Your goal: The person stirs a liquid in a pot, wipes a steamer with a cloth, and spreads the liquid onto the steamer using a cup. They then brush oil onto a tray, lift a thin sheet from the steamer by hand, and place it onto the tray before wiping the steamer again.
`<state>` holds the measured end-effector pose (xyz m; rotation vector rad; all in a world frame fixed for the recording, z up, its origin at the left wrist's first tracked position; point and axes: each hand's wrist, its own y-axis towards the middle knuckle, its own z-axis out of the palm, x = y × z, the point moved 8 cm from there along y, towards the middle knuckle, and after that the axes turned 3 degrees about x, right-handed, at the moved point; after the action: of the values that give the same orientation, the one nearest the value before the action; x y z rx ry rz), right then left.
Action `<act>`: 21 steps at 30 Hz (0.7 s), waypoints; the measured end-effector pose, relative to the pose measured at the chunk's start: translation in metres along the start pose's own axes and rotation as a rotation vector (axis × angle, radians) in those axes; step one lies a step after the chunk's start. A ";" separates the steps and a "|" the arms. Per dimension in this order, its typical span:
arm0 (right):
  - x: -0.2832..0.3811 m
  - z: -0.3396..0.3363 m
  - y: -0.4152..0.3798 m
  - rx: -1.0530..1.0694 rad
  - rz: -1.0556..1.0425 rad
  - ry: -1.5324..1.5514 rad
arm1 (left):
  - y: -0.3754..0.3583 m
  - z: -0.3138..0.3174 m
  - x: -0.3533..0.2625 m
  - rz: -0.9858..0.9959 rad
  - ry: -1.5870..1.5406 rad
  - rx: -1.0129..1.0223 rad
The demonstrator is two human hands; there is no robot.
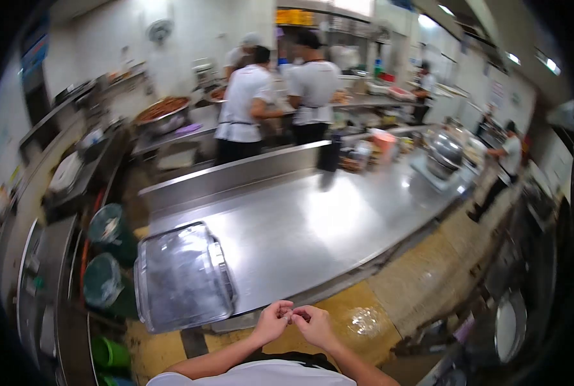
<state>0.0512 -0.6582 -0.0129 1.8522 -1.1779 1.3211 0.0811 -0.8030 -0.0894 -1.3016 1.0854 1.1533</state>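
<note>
My left hand [273, 321] and my right hand [314, 323] meet in front of my body, near the front edge of the steel table [280, 238]. The fingertips of both are pinched together. Something small and pale may be between them, but it is too small to make out. To the left of my hands, stacked metal trays [182, 276] lie on the table's end, apart from my fingers.
Green bins [103, 280] stand left of the table, with a bright green bucket [110, 352] below. A steel pot [445, 153] sits at the far right end. Several people [314, 80] work behind the table; one person [509, 157] stands at right. Wrinkled clear plastic [364, 320] lies on the floor.
</note>
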 end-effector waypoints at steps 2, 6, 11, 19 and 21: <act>0.020 0.057 0.028 0.133 -0.032 -0.020 | -0.018 -0.061 0.005 -0.023 -0.030 -0.147; 0.060 0.164 0.067 0.386 -0.097 -0.116 | -0.066 -0.173 0.026 -0.018 -0.094 -0.398; 0.045 0.268 0.127 0.345 -0.178 -0.285 | -0.160 -0.340 0.036 -0.084 0.344 -0.847; 0.016 0.303 0.169 0.310 0.101 -0.702 | -0.222 -0.502 0.075 -0.499 0.824 -1.084; 0.008 0.305 0.172 0.274 0.127 -0.714 | -0.214 -0.511 0.085 -0.584 0.695 -1.031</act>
<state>0.0303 -0.9913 -0.1183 2.6099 -1.5325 0.9271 0.3303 -1.3013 -0.1471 -2.7432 0.4118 0.7948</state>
